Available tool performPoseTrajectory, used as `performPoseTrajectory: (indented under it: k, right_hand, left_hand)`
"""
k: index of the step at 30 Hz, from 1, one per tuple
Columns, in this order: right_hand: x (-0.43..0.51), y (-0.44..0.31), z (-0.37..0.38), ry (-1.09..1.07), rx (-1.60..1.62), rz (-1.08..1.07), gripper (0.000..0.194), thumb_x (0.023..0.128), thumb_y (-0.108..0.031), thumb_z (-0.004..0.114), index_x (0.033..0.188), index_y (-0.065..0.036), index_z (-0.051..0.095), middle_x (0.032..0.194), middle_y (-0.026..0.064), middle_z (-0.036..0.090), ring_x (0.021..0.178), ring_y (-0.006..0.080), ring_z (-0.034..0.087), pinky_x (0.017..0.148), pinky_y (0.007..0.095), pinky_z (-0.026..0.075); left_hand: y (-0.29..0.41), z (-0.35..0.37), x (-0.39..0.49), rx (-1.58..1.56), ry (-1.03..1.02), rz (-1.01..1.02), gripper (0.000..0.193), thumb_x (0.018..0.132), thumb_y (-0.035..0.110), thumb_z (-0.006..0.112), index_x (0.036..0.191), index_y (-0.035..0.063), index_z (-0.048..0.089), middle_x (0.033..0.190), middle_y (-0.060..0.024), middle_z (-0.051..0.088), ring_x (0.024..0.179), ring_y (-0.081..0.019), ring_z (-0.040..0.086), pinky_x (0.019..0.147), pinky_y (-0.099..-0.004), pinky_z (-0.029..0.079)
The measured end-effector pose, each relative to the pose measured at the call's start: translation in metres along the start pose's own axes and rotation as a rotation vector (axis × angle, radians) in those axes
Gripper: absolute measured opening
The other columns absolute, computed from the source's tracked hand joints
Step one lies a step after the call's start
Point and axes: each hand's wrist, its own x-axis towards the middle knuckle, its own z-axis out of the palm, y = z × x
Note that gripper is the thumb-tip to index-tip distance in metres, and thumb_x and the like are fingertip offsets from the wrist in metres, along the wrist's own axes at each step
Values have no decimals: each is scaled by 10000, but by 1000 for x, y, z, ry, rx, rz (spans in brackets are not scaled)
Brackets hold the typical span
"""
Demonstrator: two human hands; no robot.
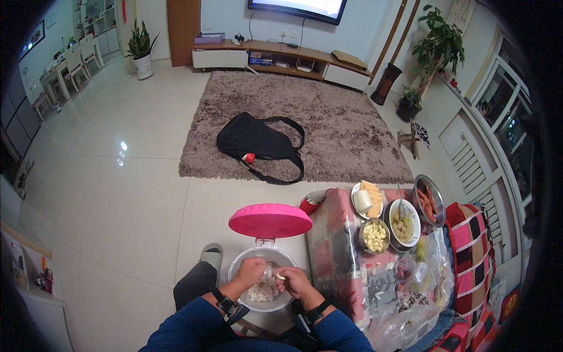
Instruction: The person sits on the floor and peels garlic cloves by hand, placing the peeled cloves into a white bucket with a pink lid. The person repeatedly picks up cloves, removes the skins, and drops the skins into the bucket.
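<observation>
Both my hands are over a round trash bin (232, 257) whose pink lid (270, 221) is raised. My right hand (295, 282) pinches a small pale piece, apparently a garlic clove (279, 276), between thumb and finger. Close beside it, my left hand (251, 271) has its fingers curled; whether anything is inside them is hidden. Papery pale scraps (262, 292), which look like garlic skins, lie in the bin below. To the right, a metal bowl (363, 244) of peeled garlic cloves (376, 236) stands on a cloth-covered surface (330, 246).
Nearby are a plate (354, 193) of crackers with a white cup-shaped item, a bowl (414, 240) of round food in liquid, a metal bowl (440, 200) of reddish food and plastic bags (402, 319). A black bag (259, 138) lies on the shaggy rug (352, 132).
</observation>
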Motion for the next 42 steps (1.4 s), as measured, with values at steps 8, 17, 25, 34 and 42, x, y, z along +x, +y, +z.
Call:
performPoseTrajectory:
  k: [8,17,25,34,42]
  right_hand:
    - [0,1,-1,40,-75,-18,189,821,-55,485,943,16,610,713,108,631,528,153,581,461,259,487]
    - [12,12,-13,77,-263,-234,175,824,-71,591,988,-15,565,807,64,646,651,118,609,573,267,500]
    - [9,-8,4,4,21,-184,239,794,68,597,1019,4,553,938,139,648,725,163,636,646,275,543]
    - [8,1,6,149,-302,-359,252,760,68,638,991,-6,570,805,22,608,682,81,575,620,219,492]
    - [10,15,3,260,-532,-476,208,742,31,662,923,-30,581,731,-52,526,644,24,473,576,182,411]
  left_hand:
    - [8,-7,0,198,-113,68,186,744,150,519,671,-2,598,627,-125,582,595,-199,577,575,-326,452]
    - [25,-6,-2,852,-439,-120,365,747,390,563,766,48,687,784,-181,646,789,-356,625,759,-460,473]
    - [19,-1,4,710,-169,-18,277,730,258,587,730,-18,606,713,-236,603,702,-417,597,651,-469,477]
    - [17,3,2,252,-75,15,144,786,121,537,784,-8,600,707,-125,622,674,-173,589,620,-336,467]
    - [11,4,0,195,-181,-26,119,798,98,537,765,-3,590,683,-94,587,660,-138,542,599,-321,450]
